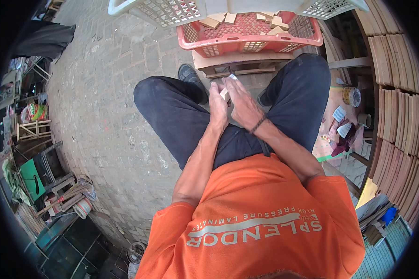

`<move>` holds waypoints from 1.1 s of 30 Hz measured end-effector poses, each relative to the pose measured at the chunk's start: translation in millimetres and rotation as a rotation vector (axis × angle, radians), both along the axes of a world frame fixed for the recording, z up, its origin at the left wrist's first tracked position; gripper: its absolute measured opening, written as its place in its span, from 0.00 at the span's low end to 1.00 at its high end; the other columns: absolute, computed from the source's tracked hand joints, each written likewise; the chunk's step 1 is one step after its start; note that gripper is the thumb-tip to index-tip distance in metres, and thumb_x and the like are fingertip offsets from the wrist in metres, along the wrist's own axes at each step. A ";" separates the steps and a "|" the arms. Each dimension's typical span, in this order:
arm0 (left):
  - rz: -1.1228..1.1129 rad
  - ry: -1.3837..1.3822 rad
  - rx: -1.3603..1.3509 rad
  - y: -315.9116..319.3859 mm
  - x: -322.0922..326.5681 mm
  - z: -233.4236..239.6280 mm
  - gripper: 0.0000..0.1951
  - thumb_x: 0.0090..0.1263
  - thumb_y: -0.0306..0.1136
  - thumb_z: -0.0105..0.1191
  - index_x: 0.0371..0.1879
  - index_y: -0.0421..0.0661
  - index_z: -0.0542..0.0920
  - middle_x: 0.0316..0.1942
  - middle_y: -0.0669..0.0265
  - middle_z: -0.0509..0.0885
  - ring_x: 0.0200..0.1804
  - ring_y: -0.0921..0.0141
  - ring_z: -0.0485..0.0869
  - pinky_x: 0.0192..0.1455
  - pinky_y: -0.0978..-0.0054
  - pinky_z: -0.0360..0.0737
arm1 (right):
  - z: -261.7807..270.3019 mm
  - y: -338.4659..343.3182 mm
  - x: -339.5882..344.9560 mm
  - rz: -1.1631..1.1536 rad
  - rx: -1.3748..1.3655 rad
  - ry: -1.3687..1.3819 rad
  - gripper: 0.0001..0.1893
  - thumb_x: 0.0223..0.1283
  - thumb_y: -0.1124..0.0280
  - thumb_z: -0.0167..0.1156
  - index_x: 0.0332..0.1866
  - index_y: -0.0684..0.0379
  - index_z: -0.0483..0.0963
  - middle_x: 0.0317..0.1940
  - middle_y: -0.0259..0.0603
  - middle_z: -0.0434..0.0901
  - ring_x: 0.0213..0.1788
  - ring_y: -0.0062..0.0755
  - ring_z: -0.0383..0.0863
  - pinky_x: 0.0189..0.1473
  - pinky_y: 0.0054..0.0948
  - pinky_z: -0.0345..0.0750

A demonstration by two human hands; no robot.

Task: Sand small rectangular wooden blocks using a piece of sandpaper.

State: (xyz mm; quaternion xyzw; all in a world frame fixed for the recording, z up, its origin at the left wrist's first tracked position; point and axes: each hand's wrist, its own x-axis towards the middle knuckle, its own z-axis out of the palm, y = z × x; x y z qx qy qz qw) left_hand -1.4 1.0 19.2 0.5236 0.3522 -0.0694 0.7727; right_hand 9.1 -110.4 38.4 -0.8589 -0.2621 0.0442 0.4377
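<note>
My left hand (218, 104) grips a small pale wooden block (224, 94) between my knees. My right hand (244, 104), with a dark band at its wrist, lies against the block from the other side, its fingers stretched forward. A small white patch (233, 76) shows at the right fingertips; whether it is tape or paper is unclear. Much of the block is hidden by my fingers. Ahead of my hands, a red plastic crate (230, 40) holds several loose wooden blocks (278, 23) and rests on a low wooden stand (209, 61).
A white plastic crate (167, 14) overhangs the red one. At right are stacked wooden boards (392, 115), a pink-topped low table (323, 122) with a tub (351, 96), a cup (364, 120) and dark cloth (344, 141). Brick paving (104, 104) extends left towards piled scrap and a green panel (32, 179).
</note>
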 end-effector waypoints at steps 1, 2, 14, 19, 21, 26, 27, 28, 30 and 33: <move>0.010 -0.001 0.003 1.0 -0.4 -2.1 0.22 0.86 0.49 0.29 0.39 0.48 0.74 0.35 0.68 0.77 0.37 0.75 0.75 0.41 0.74 0.76 | 13.2 5.5 -5.2 0.016 -0.014 -0.038 0.29 0.55 0.83 0.52 0.67 0.67 0.66 0.66 0.57 0.70 0.72 0.55 0.66 0.68 0.46 0.68; 0.095 -0.118 0.000 2.3 -0.2 -4.8 0.23 0.86 0.50 0.28 0.39 0.48 0.74 0.33 0.68 0.77 0.35 0.76 0.75 0.38 0.74 0.75 | 28.7 7.2 -12.3 0.059 0.008 -0.006 0.29 0.56 0.83 0.52 0.67 0.67 0.67 0.67 0.56 0.70 0.73 0.54 0.66 0.67 0.45 0.68; 0.098 -0.124 -0.337 4.0 9.6 -1.6 0.34 0.85 0.55 0.25 0.51 0.35 0.79 0.32 0.59 0.84 0.22 0.75 0.76 0.25 0.77 0.79 | -22.0 -16.6 9.0 -0.145 0.022 0.210 0.34 0.57 0.86 0.46 0.73 0.60 0.65 0.61 0.64 0.76 0.62 0.63 0.76 0.63 0.44 0.74; -0.112 -0.113 -0.300 7.7 7.9 -0.8 0.26 0.86 0.49 0.34 0.60 0.38 0.76 0.35 0.62 0.83 0.26 0.78 0.78 0.29 0.83 0.80 | -6.5 -10.7 15.8 -0.204 0.087 0.374 0.33 0.58 0.82 0.50 0.74 0.62 0.63 0.59 0.64 0.77 0.59 0.62 0.80 0.59 0.42 0.77; -0.158 -0.078 -0.212 6.5 6.4 -1.6 0.21 0.84 0.46 0.41 0.58 0.40 0.77 0.34 0.65 0.83 0.27 0.79 0.77 0.29 0.83 0.77 | 10.5 -11.5 15.9 -0.192 0.086 0.470 0.33 0.60 0.82 0.47 0.75 0.59 0.63 0.59 0.64 0.77 0.59 0.61 0.80 0.59 0.42 0.77; -0.226 -0.123 -0.088 3.3 5.2 -1.1 0.15 0.80 0.44 0.50 0.50 0.43 0.79 0.34 0.71 0.82 0.29 0.80 0.74 0.30 0.82 0.70 | -10.2 -18.1 12.7 -0.163 0.111 0.257 0.34 0.61 0.84 0.44 0.76 0.55 0.63 0.57 0.62 0.78 0.57 0.60 0.81 0.59 0.42 0.77; -0.250 -0.079 -0.021 2.6 5.1 1.0 0.15 0.80 0.44 0.50 0.49 0.44 0.79 0.33 0.72 0.82 0.28 0.81 0.73 0.30 0.83 0.69 | -10.6 -19.2 12.3 -0.141 0.102 0.216 0.35 0.59 0.86 0.43 0.75 0.57 0.64 0.59 0.62 0.77 0.60 0.60 0.79 0.61 0.41 0.76; -0.253 -0.078 -0.020 1.5 5.6 0.3 0.15 0.80 0.44 0.50 0.49 0.44 0.79 0.33 0.72 0.82 0.28 0.81 0.73 0.30 0.83 0.69 | -11.0 -20.3 11.8 -0.119 0.094 0.176 0.35 0.57 0.87 0.43 0.74 0.60 0.64 0.60 0.62 0.76 0.63 0.59 0.77 0.64 0.41 0.74; -0.194 -0.073 0.000 -0.4 5.7 -3.3 0.15 0.82 0.43 0.46 0.48 0.44 0.80 0.33 0.72 0.82 0.29 0.81 0.73 0.30 0.81 0.70 | -10.6 -19.1 9.3 -0.086 0.081 0.112 0.34 0.56 0.88 0.43 0.73 0.63 0.65 0.62 0.62 0.75 0.66 0.58 0.74 0.66 0.41 0.73; -0.140 -0.045 0.126 5.8 4.1 -16.2 0.18 0.84 0.43 0.41 0.45 0.43 0.81 0.34 0.70 0.82 0.31 0.79 0.75 0.31 0.79 0.72 | -6.7 -13.2 4.3 -0.029 0.068 0.007 0.33 0.53 0.89 0.44 0.70 0.69 0.66 0.64 0.62 0.73 0.70 0.57 0.70 0.70 0.42 0.70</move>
